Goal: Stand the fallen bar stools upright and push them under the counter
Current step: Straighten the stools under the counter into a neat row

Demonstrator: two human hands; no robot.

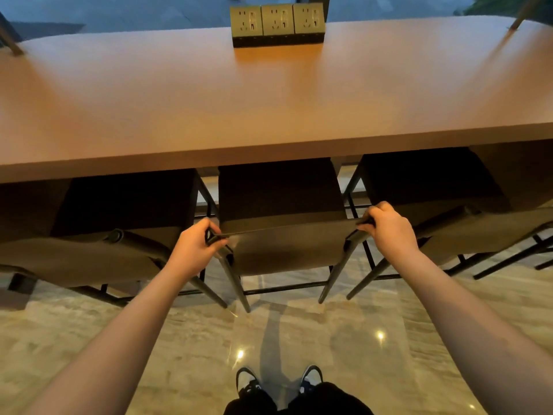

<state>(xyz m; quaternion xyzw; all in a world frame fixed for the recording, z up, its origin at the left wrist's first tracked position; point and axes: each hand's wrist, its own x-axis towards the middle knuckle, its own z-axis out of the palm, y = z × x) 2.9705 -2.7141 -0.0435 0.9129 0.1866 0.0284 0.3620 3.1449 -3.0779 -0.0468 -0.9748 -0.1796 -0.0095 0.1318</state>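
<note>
Under counter (pixel 269 151) edge: middle stool (pixel 284 247) upright, left hand (pixel 194 247), right hand (pixel 389 226) gripping backrest corners.

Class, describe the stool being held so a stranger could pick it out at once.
Find the long wooden counter with the socket block. Three dark stools stand along its near edge. Yours is the middle stool: only its backrest is gripped at both top corners, by the left hand and right hand.

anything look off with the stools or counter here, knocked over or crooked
Nothing stands out. All three stools are upright at the counter; the left hand and right hand grip the middle stool by its backrest corners.
</note>
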